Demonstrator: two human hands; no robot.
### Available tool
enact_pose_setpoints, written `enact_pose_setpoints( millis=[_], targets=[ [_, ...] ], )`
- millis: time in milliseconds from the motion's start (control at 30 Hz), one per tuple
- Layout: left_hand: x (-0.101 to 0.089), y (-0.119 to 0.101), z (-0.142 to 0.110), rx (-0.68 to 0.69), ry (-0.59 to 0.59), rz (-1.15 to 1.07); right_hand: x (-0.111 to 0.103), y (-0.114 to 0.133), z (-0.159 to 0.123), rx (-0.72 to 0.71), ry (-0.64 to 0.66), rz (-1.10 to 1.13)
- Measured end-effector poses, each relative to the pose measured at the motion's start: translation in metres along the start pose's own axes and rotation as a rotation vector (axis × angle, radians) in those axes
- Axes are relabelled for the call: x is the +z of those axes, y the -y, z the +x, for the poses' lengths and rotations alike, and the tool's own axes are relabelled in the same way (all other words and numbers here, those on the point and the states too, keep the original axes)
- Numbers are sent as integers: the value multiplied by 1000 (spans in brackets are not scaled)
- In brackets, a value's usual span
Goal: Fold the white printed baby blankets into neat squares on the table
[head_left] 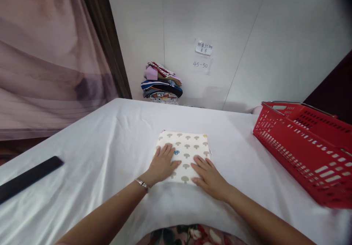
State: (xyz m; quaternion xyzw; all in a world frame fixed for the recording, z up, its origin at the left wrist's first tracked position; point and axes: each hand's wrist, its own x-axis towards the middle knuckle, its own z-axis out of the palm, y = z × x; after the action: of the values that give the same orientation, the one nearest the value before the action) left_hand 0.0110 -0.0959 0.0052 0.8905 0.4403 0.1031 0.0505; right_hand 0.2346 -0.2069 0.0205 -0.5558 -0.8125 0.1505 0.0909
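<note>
A folded cream cloth (187,146) printed with grey mushrooms lies flat in front of me, roughly square. My left hand (164,160) rests on its left side, palm down with the fingers spread. On the lower right part of the cloth lies my right hand (207,175), also flat with its fingers apart. Neither hand grips anything. A small blue motif shows on the cloth by my left fingertips. What is under the palms is hidden.
A white sheet covers the table (123,135). At the right stands a red plastic basket (297,146). A long black flat object (33,177) lies at the left. Beyond the far edge is a stack of folded clothes (162,85) against the wall, near handwritten paper signs (202,56).
</note>
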Motion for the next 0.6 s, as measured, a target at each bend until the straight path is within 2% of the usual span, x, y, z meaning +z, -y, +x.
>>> enact_pose_setpoints(
  millis=[167,267,333,467,533,600],
  targets=[
    [10,-1,-5,27,-76,39,-22,-5,48,51,-67,10],
    [7,-1,-6,20,-55,39,-22,-22,83,178,-113,-85],
    [0,-2,-3,-1,2,14,-16,-35,98,259,-114,-132],
    [-15,-3,18,-54,119,-48,-1,-50,106,275,-132,-169],
    [-17,-1,37,-70,66,-31,2,-52,104,264,-141,-178],
    [-13,3,55,-72,-35,11,3,-52,103,263,-143,-183]
  ],
)
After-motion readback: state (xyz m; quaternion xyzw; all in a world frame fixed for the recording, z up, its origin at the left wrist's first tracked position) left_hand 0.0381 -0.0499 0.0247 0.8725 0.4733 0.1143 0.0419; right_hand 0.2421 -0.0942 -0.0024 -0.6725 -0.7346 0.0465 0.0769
